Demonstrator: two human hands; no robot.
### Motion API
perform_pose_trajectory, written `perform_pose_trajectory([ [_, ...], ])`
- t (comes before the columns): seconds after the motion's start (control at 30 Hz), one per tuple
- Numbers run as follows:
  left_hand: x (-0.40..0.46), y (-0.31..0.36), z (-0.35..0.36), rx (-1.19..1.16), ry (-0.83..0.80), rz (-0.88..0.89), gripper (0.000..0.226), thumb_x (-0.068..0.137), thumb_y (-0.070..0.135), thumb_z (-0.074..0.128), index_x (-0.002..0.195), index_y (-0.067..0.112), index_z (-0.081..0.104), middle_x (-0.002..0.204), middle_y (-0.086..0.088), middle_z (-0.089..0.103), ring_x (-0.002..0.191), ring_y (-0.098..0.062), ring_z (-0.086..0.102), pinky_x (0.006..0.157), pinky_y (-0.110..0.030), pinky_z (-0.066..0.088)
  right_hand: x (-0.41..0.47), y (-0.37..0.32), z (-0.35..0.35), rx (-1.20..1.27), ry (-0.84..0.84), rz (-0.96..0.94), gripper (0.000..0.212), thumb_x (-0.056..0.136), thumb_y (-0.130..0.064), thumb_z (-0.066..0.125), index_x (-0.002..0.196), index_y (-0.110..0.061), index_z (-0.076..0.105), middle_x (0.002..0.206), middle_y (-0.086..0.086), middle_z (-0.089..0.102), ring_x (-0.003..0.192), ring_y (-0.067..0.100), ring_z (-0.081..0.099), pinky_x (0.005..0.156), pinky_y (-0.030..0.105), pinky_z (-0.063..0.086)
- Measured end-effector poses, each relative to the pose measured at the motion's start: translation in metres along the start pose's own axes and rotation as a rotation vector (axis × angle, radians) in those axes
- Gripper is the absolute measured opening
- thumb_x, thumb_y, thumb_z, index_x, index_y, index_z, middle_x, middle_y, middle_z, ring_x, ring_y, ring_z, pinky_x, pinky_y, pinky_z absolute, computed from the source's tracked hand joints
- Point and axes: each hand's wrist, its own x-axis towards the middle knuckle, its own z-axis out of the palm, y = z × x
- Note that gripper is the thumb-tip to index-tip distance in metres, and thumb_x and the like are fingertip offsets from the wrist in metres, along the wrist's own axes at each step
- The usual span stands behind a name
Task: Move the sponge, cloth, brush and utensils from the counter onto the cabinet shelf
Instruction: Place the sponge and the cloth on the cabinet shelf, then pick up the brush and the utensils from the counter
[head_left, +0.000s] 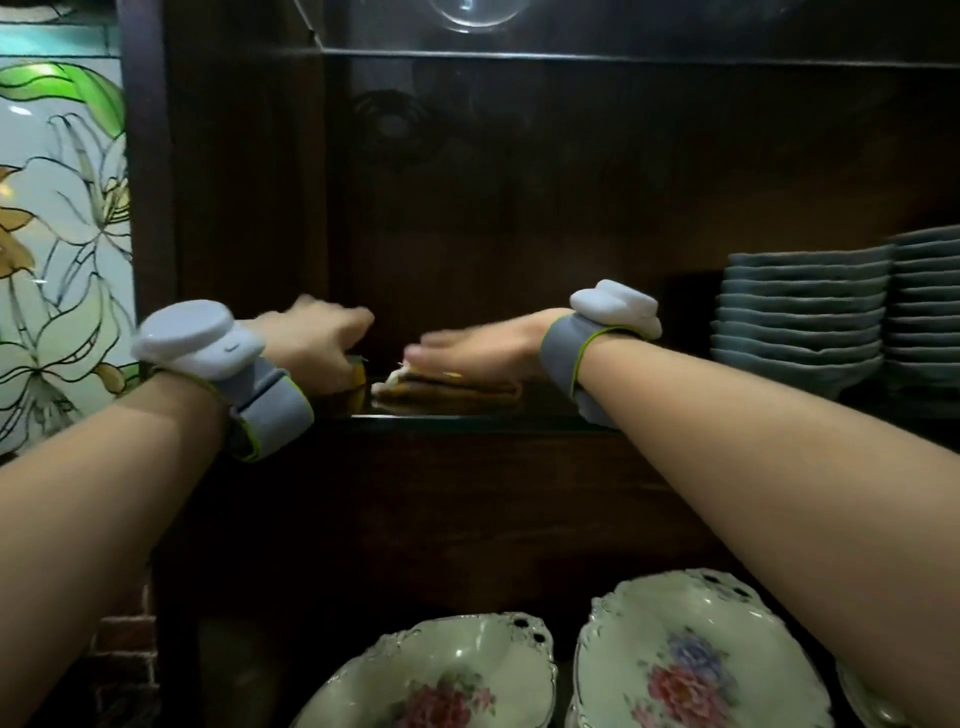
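Both arms reach into a dark wooden cabinet. My left hand (317, 343) is curled around a yellow sponge (357, 375) that rests on the glass shelf (467, 418); only a corner of the sponge shows. Just to its right lies a folded brownish cloth (447, 391) on the same shelf. My right hand (478, 345) lies flat on top of the cloth with its fingers stretched out to the left, blurred by motion. No brush or utensils are in view.
Two stacks of grey-blue plates (800, 312) fill the right part of the shelf. Below stand floral dishes (691, 654). A second glass shelf (571, 54) with a glass bowl (470, 15) is overhead. A painted-glass panel (62, 234) flanks the cabinet's left side.
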Motion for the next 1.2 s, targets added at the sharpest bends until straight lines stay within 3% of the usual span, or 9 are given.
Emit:
perform_pose_trajectory([
  [0.13,-0.044,0.076,-0.019,-0.33,0.445,0.301,0.051,0.075,0.04,0.049,0.121,0.019,0.056,0.104,-0.008,0.065,0.099,-0.03,0.062,0.078,-0.05,0.054,-0.093,0.018,-0.019,0.021,0.45,-0.081,0.052,0.097,-0.05,0.037,0.141,-0.024,0.045,0.142,0.003,0.053,0.13,0.019,0.048,0.11,0.034,0.036],
  [0.27,-0.101,0.245,-0.028,-0.849,0.428,0.729,0.04,0.084,0.03,0.057,0.12,0.012,0.06,0.106,-0.003,0.067,0.096,-0.016,0.065,0.077,-0.039,0.056,-0.26,0.082,0.002,0.112,0.767,0.098,0.04,0.09,-0.044,0.051,0.12,-0.019,0.062,0.113,-0.002,0.068,0.107,0.01,0.063,0.094,0.035,0.051],
  [0.43,-0.203,0.443,-0.029,-1.384,0.06,1.071,0.035,0.084,0.026,0.059,0.116,0.011,0.064,0.104,-0.004,0.073,0.095,-0.015,0.071,0.085,-0.041,0.057,-0.49,0.135,0.036,0.346,1.026,0.437,0.02,0.092,-0.022,0.058,0.107,-0.012,0.067,0.094,-0.003,0.069,0.083,-0.002,0.064,0.071,0.014,0.051],
  [0.6,-0.379,0.629,-0.047,-1.511,-0.338,1.367,0.028,0.088,0.015,0.063,0.116,0.012,0.063,0.11,-0.006,0.07,0.099,-0.02,0.067,0.084,-0.031,0.052,-0.749,0.11,0.074,0.333,1.153,0.865,0.027,0.087,-0.034,0.056,0.108,-0.022,0.065,0.107,0.0,0.071,0.099,0.005,0.065,0.081,0.018,0.052],
  [0.8,-0.567,0.761,-0.05,-1.5,-0.674,1.518,0.024,0.085,0.013,0.065,0.109,0.015,0.063,0.105,-0.004,0.072,0.097,-0.023,0.067,0.084,-0.031,0.052,-0.96,0.075,0.124,0.406,1.335,1.2,0.02,0.084,-0.03,0.057,0.1,-0.023,0.064,0.11,0.018,0.07,0.094,0.013,0.061,0.074,0.024,0.048],
  [0.93,-0.628,0.814,-0.04,-1.357,-0.793,1.504,0.018,0.089,0.003,0.061,0.102,0.014,0.063,0.09,-0.002,0.069,0.072,0.005,0.06,0.065,-0.007,0.046,-1.036,0.081,0.159,0.464,1.344,1.365,0.016,0.092,-0.019,0.06,0.107,-0.016,0.065,0.101,0.007,0.07,0.088,0.008,0.062,0.073,0.016,0.047],
  [1.03,-0.658,0.845,-0.02,-1.217,-0.798,1.455,0.009,0.083,0.016,0.065,0.082,0.024,0.068,0.074,0.005,0.07,0.06,0.005,0.059,0.066,-0.017,0.046,-1.075,0.091,0.187,0.231,1.3,1.643,0.013,0.083,-0.025,0.067,0.093,-0.017,0.069,0.084,0.001,0.072,0.075,0.01,0.065,0.071,0.027,0.052],
  [1.1,-0.677,0.86,-0.007,-1.024,-0.81,1.46,0.012,0.078,0.031,0.064,0.07,0.023,0.069,0.072,0.0,0.071,0.067,-0.004,0.064,0.071,-0.026,0.051,-1.086,0.096,0.206,0.026,1.005,1.91,0.015,0.076,-0.032,0.066,0.075,-0.017,0.068,0.071,-0.002,0.07,0.07,0.015,0.066,0.07,0.031,0.055],
  [1.2,-0.702,0.867,0.009,-0.636,-0.787,1.579,0.028,0.069,0.053,0.055,0.071,0.027,0.064,0.092,-0.008,0.07,0.09,-0.026,0.068,0.079,-0.037,0.054,-1.085,0.1,0.227,0.172,0.561,2.02,0.027,0.069,-0.041,0.064,0.074,-0.015,0.066,0.083,0.007,0.069,0.082,0.028,0.066,0.075,0.035,0.056],
])
